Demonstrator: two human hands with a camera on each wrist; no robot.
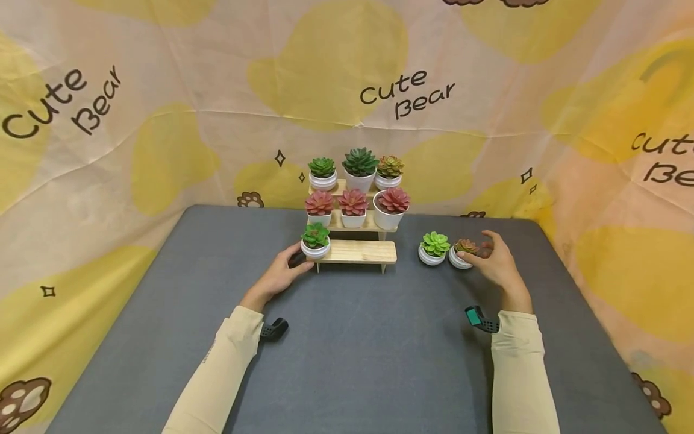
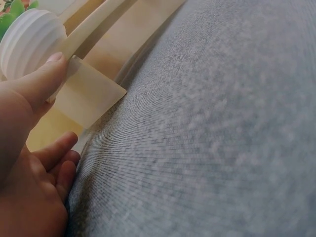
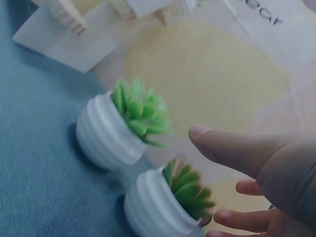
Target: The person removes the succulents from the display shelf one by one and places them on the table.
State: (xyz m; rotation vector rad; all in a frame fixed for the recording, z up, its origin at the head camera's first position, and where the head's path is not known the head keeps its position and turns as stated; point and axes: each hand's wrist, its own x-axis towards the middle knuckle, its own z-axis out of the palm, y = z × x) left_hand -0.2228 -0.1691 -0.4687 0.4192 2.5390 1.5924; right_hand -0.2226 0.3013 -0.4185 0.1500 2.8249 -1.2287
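My left hand [image 1: 278, 272] is at the left end of the stepped wooden stand [image 1: 358, 252]. Its thumb touches the bottom step's front corner, close under a green succulent in a white pot [image 1: 315, 250]. Other fingers of that hand are loosely bent below in the left wrist view; whether a hidden finger grips the stand or pot, I cannot tell. To the right, my right hand [image 1: 496, 262], thumb and fingers spread apart, is beside a reddish-green succulent in a ribbed white pot [image 3: 155, 205]. Immediately left of that stands a light green succulent in a matching pot [image 3: 106, 133].
On the top step are a green succulent [image 1: 322, 173], a large dark green one [image 1: 360, 163] and a yellowish one [image 1: 389, 172]. Several pink succulents [image 1: 353, 204] line the middle step. A printed cloth [image 1: 325, 72] hangs behind the grey tabletop [image 1: 352, 349].
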